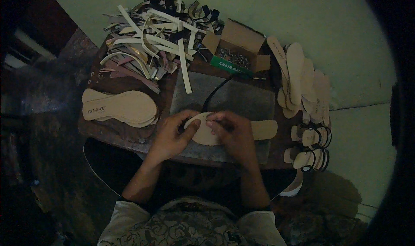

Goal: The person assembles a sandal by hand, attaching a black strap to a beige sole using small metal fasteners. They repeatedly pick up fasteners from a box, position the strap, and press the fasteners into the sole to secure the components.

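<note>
With forearms angled inward, clamping a beige sole in the left hand, touching its wide end with bunched fingertips of the right hand; over a grey slab on a tabletop, near a green wall.

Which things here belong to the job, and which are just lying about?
Belonging, it seems:
tan sole, left hand gripping, right hand touching
black strap
grey slab

Likely just lying about:
strip heap
open box
stacked soles
strapped sandals
</note>
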Action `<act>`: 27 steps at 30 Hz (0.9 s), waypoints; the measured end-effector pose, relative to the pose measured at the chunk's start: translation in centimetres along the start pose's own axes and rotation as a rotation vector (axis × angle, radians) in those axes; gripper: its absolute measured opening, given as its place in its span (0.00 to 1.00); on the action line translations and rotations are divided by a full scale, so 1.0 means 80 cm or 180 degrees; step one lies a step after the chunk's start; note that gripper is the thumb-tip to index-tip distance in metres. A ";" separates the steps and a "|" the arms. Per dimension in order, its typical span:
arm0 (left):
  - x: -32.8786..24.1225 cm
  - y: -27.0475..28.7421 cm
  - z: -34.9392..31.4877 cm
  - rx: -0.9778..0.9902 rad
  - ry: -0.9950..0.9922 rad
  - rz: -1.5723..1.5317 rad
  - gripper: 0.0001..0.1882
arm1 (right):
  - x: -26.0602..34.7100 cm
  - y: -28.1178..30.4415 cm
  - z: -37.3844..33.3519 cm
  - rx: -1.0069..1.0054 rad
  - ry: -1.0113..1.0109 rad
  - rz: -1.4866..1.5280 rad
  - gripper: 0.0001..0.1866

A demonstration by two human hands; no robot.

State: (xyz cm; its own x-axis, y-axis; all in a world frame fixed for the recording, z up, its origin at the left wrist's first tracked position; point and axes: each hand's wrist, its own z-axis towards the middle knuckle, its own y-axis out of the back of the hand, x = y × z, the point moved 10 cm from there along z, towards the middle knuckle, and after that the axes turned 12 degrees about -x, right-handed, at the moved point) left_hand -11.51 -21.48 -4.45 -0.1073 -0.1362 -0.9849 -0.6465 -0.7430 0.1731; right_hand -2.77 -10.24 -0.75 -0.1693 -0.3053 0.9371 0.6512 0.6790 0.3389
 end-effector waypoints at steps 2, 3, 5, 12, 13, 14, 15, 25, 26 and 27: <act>0.001 -0.002 0.000 0.0037 0.0093 -0.0005 0.11 | 0.003 0.004 0.000 -0.0042 0.0220 -0.0198 0.06; 0.002 -0.002 0.000 0.0028 0.0092 0.0018 0.11 | 0.001 0.006 0.000 -0.0054 0.0231 -0.0234 0.06; 0.002 -0.002 0.000 0.0000 0.0093 0.0071 0.11 | -0.006 0.007 -0.001 -0.0035 0.0029 -0.0140 0.06; 0.004 -0.006 -0.001 0.0185 0.0176 0.0039 0.09 | -0.013 0.001 0.002 0.0030 -0.0091 0.0085 0.06; 0.003 -0.008 -0.001 0.0227 0.0227 0.0016 0.09 | -0.011 0.001 0.003 0.0038 0.0082 0.0001 0.06; 0.003 -0.008 -0.002 0.0259 0.0282 -0.0002 0.09 | -0.010 0.001 0.003 0.0050 0.0077 -0.0011 0.06; 0.002 -0.007 -0.001 0.0243 0.0244 0.0031 0.09 | -0.009 0.001 0.003 0.0062 0.0073 -0.0023 0.06; -0.001 -0.001 0.000 0.0006 -0.0025 0.0138 0.11 | -0.014 0.001 0.003 0.0114 -0.0133 0.0072 0.07; -0.002 0.001 0.001 -0.0109 -0.0133 0.0084 0.11 | -0.016 -0.001 0.003 0.0126 -0.0301 0.0188 0.07; 0.002 0.002 0.000 -0.0137 -0.0154 0.0101 0.11 | -0.017 -0.002 0.003 0.0139 -0.0469 0.0304 0.07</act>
State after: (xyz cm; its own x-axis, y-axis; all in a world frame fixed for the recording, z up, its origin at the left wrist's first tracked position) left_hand -11.60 -21.60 -4.59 -0.1643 -0.1289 -0.9779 -0.6093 -0.7664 0.2034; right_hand -2.81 -9.81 -2.09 -0.2168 -0.1390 0.9663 0.6374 0.7296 0.2480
